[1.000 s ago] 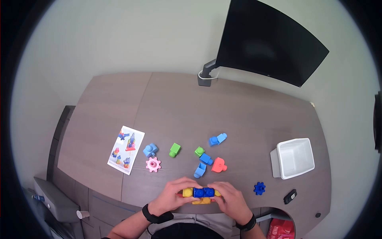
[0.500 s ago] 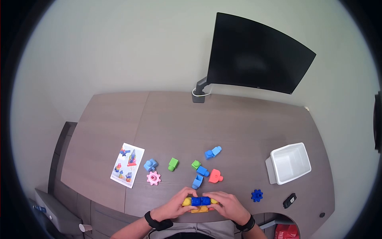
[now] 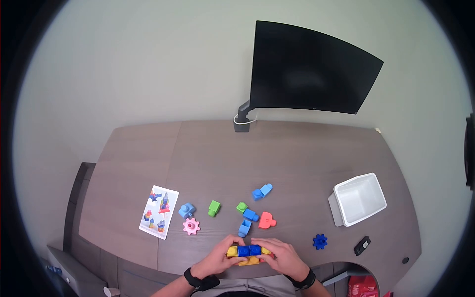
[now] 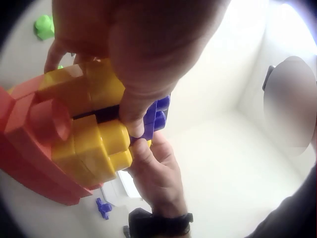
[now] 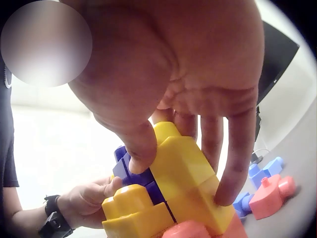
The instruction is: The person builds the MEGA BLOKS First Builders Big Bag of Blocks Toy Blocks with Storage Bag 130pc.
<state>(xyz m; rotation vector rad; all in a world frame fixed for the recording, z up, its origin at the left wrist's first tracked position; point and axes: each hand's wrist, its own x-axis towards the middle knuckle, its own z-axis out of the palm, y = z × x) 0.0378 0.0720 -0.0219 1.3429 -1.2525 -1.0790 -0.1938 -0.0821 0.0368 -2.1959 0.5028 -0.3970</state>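
Observation:
Both hands grip one block assembly at the table's near edge. In the head view its top shows two dark blue blocks (image 3: 249, 251) between yellow ones, with another yellow block (image 3: 249, 260) lower down. My left hand (image 3: 220, 256) holds the left end and my right hand (image 3: 282, 258) the right end. Red blocks (image 4: 29, 134) form the base in the left wrist view, with yellow blocks (image 4: 89, 153) on them. In the right wrist view the right thumb presses on the dark blue part (image 5: 141, 177), beside stacked yellow blocks (image 5: 185, 173).
Loose green, blue and red blocks (image 3: 267, 220) lie beyond the hands. A pink gear (image 3: 191, 226) and picture card (image 3: 159, 212) are at left. A dark blue gear (image 3: 320, 241), black device (image 3: 362, 245) and white bin (image 3: 358, 199) are at right; a monitor (image 3: 314, 69) stands behind.
The head view has shifted, so the table and monitor appear lower and the monitor further left. Both hands keep their grip on the assembly, with little visible movement of the fingers.

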